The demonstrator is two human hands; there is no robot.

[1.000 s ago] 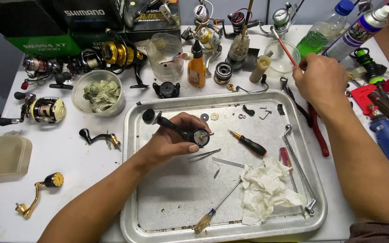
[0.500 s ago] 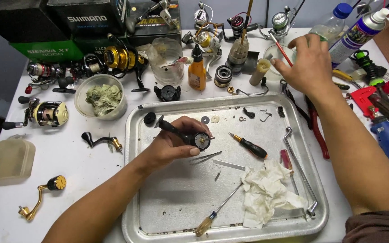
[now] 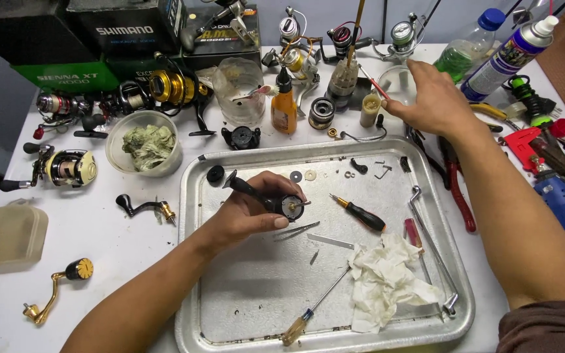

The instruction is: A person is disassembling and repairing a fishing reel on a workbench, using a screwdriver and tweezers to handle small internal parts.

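— Where's the reel part?
— Over the metal tray (image 3: 230, 314), in the left hand (image 3: 250, 212), fingers wrapped round the reel part (image 3: 276, 204), long axis pointing up-left.
— The right hand (image 3: 429, 98)?
— Beyond the tray's far edge, fingertips pinching a thin red stick (image 3: 375, 85).

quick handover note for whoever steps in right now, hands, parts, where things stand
Left hand grips a black reel part over the metal tray, its round end with a small shaft facing right.
Right hand is off the tray at the table's back, fingers on a thin red brush by a small jar.
On the tray: tweezers, black-handled screwdriver, washers, crumpled tissue.
Done: part is stripped, small pieces laid out.
Left: nothing is yet applied to the part.
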